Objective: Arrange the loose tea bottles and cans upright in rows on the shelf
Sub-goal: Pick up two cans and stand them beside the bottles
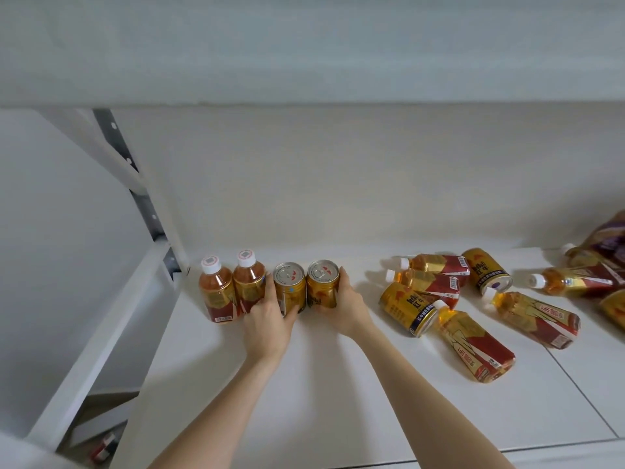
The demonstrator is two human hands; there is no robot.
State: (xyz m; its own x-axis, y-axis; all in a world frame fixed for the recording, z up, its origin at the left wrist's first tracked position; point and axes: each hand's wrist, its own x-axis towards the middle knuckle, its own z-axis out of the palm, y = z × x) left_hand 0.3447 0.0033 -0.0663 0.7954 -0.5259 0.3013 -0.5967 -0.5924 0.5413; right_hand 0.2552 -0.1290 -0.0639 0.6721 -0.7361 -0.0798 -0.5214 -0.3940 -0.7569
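One camera does all the looking — a wide-angle one worn on the person's head, facing forward and down onto the white shelf (304,384) from close range. The two forearms (236,401) come in from the bottom edge and reach toward the middle, where the left can (290,291) and right can (322,287) stand. The shelf post (145,206) leans across the left side, the upper board (304,55) fills the top, and the lying bottles (473,343) run off the right edge.
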